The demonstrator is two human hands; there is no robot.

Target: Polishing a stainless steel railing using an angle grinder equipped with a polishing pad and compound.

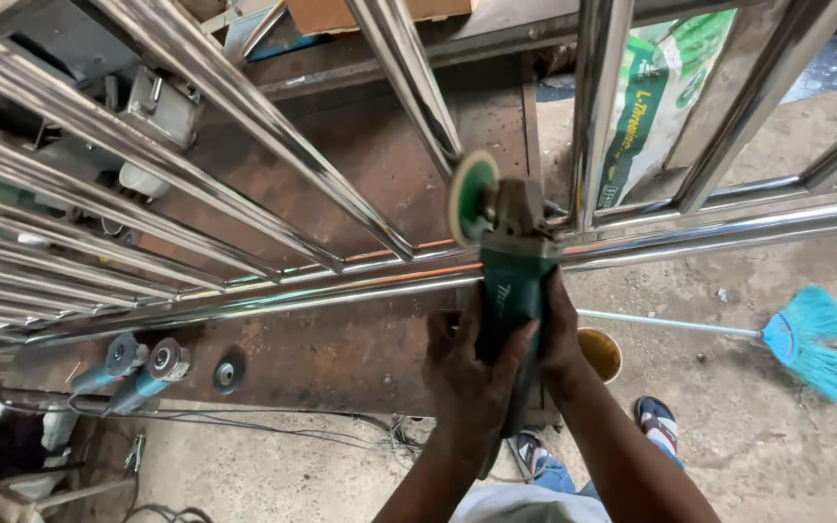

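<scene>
Both my hands grip a teal angle grinder (511, 281) held upright over a rusty metal workbench (341, 349). My left hand (467, 373) wraps the lower body of the tool. My right hand (559, 334) holds its right side. The grinder's green disc (473, 197) sits against the end of a slanted bar of a shiny stainless steel gate frame (244, 242), just above the frame's long horizontal rail (728, 232).
Two more teal angle grinders (133, 368) and a loose disc (228, 373) lie on the bench at the left, with cables below. A blue broom (811, 339) lies on the concrete floor at right, near a yellow bucket (601, 353). A green-and-white sack (656, 92) leans behind the frame.
</scene>
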